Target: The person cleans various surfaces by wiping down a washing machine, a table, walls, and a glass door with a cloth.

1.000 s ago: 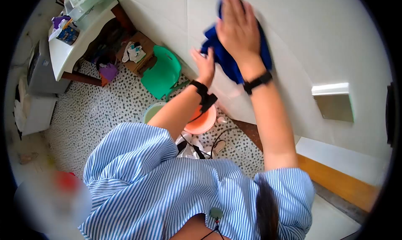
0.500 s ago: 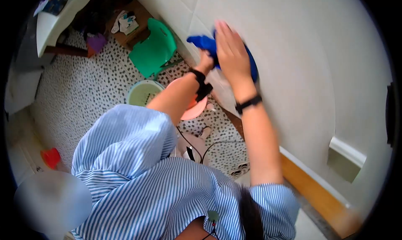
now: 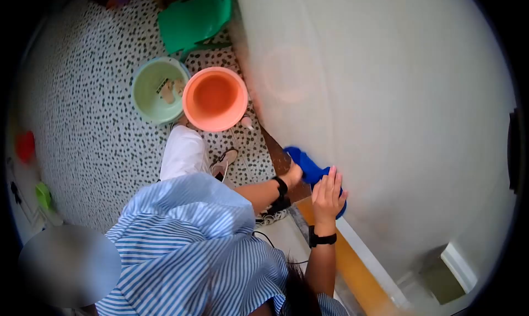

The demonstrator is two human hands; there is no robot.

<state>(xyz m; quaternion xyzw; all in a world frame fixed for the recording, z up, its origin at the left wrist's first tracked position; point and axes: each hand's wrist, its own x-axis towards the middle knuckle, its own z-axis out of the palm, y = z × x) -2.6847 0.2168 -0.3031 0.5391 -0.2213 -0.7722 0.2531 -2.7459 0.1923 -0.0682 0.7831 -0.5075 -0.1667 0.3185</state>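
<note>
At the far left I count one red thing (image 3: 25, 146), blurred, and one lime-green container (image 3: 43, 196). Next come two basins, a pale green basin (image 3: 144, 92) and a pink basin (image 3: 243, 101), with one green chair (image 3: 193, 21) behind them. One blue cloth (image 3: 312, 172) lies low against the wall (image 3: 408, 123). My left fingers (image 3: 297, 170) meet its left end; whether they grip I cannot tell. My right fingers (image 3: 330, 189) spread flat over it, unclenched. Around me, the floor (image 3: 110, 150) is speckled, one yellow-brown ledge (image 3: 352, 263) slants below, and the wall is pale.
</note>
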